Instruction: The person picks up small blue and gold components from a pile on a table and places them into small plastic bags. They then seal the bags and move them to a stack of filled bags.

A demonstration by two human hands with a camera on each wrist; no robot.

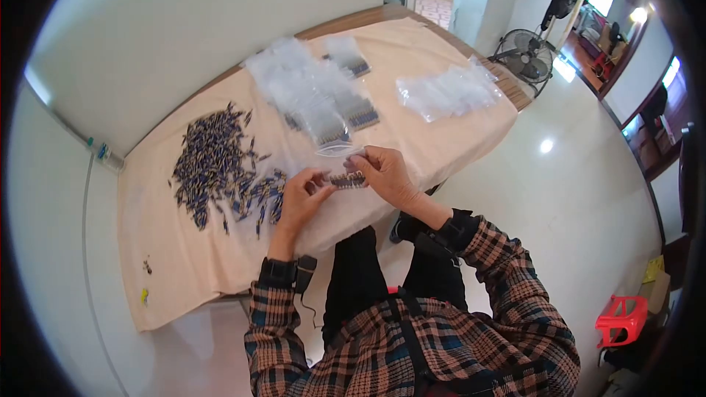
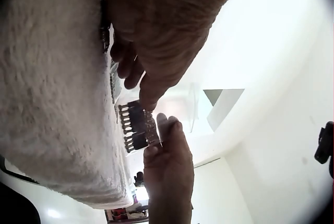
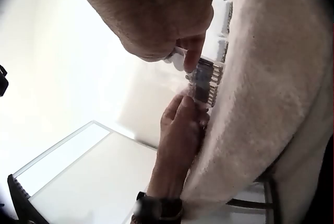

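Both hands meet at the table's front edge around a clear plastic bag [image 1: 334,150] with a neat row of small dark-blue pieces with brass-coloured ends [image 1: 347,181] along its bottom. My left hand [image 1: 300,198] pinches the bag at the left end of the row. At the right end, my right hand [image 1: 390,176] grips it between thumb and fingers. In the left wrist view the row [image 2: 136,125] lies side by side between the two thumbs. The right wrist view shows the same row [image 3: 206,83] close over the cloth edge.
A big loose heap of the same pieces [image 1: 213,158] lies on the cloth [image 1: 176,265] to the left. Filled bags [image 1: 360,112] overlap at the back middle, and flat clear bags [image 1: 448,93] lie at the right. A floor fan [image 1: 523,55] stands beyond the table.
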